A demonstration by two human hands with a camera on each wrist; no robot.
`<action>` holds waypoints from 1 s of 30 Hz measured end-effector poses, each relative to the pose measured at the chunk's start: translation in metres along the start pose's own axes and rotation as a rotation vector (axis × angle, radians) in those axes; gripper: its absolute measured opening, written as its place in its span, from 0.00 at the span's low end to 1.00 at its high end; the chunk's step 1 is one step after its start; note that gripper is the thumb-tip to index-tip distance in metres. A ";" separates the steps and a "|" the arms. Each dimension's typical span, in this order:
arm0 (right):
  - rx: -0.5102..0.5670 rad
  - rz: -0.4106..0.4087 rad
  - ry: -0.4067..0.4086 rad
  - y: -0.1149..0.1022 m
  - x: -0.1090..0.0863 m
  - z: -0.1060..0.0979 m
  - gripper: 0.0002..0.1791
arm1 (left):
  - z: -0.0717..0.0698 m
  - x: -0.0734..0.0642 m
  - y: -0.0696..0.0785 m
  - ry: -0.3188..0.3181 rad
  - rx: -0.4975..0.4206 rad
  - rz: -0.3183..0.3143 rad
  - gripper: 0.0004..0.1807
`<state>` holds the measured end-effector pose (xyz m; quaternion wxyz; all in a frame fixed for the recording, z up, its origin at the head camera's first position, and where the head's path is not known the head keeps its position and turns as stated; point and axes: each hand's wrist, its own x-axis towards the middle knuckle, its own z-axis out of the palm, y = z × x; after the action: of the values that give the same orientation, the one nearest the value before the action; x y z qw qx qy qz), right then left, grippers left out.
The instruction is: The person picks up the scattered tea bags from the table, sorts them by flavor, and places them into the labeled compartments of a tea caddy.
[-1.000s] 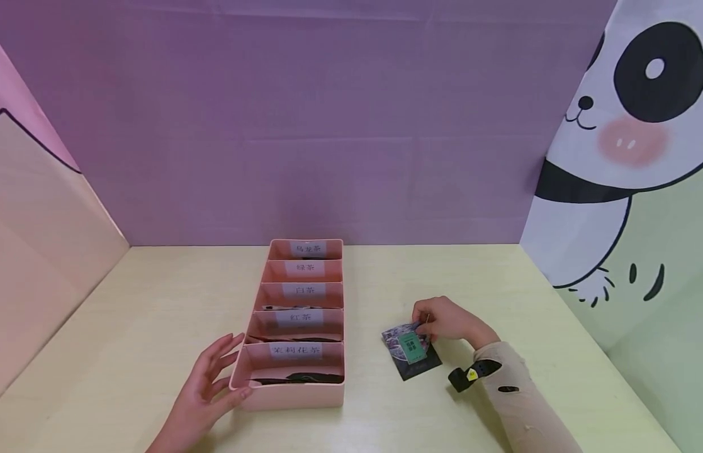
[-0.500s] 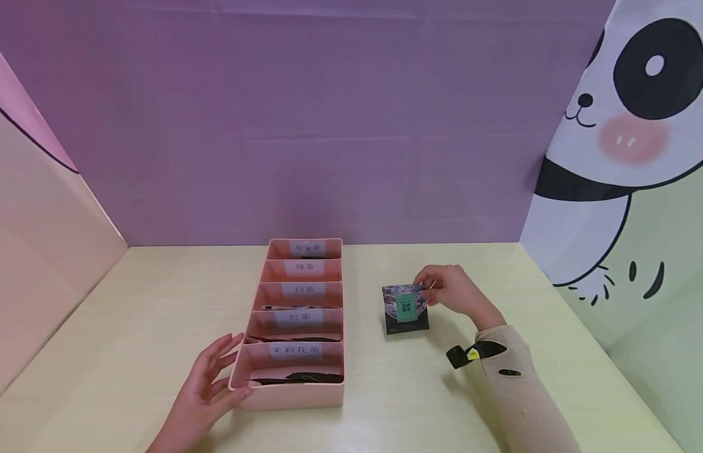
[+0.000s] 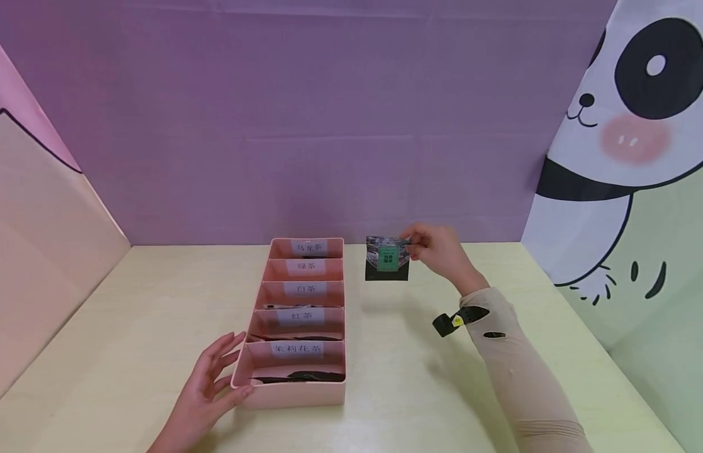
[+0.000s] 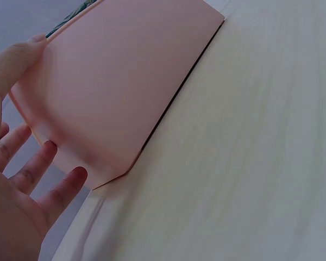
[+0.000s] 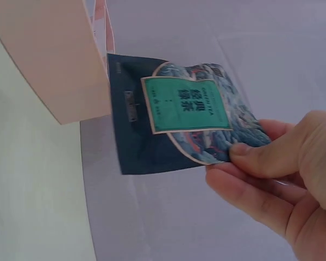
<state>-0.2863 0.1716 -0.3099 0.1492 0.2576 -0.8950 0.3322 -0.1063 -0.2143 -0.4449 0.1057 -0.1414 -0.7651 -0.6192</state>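
Observation:
My right hand (image 3: 440,253) pinches a green tea sachet (image 3: 387,259) by its upper right corner, held above the table. In the right wrist view the dark sachet (image 5: 176,117) shows a green label reading "GREEN TEA", with thumb and fingertips on its patterned end. A pink divided organizer box (image 3: 293,395) stands left of the sachet, with a white label in each compartment. My left hand (image 3: 206,387) rests at the box's near left corner, its thumb on the front rim. Loosely spread fingers lie along the side wall, as the left wrist view shows with the hand (image 4: 22,179).
Dark sachets (image 3: 314,376) lie in the front compartment, and further packets (image 3: 300,339) show in compartments behind it. The pale table (image 3: 385,390) meets a purple backdrop (image 3: 328,126). A panda-printed panel (image 3: 646,151) borders the right side.
My right hand has lifted the sachet off the table and carried it back and slightly left, turning it upright. The left hand and the box have stayed in place.

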 end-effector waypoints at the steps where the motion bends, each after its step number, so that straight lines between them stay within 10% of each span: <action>1: -0.001 0.000 0.005 -0.002 0.003 0.000 0.12 | 0.000 0.000 0.000 0.001 0.000 -0.004 0.45; 14: 0.064 -0.093 0.128 -0.022 0.041 0.034 0.10 | 0.000 0.000 -0.001 -0.007 -0.012 0.013 0.45; 30: 0.087 -0.277 -0.034 -0.036 0.053 0.079 0.09 | 0.000 0.001 -0.002 -0.006 -0.018 -0.002 0.45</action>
<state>-0.3178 0.0763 -0.3259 0.1672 0.3902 -0.8381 0.3425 -0.1078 -0.2145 -0.4470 0.1016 -0.1436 -0.7600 -0.6257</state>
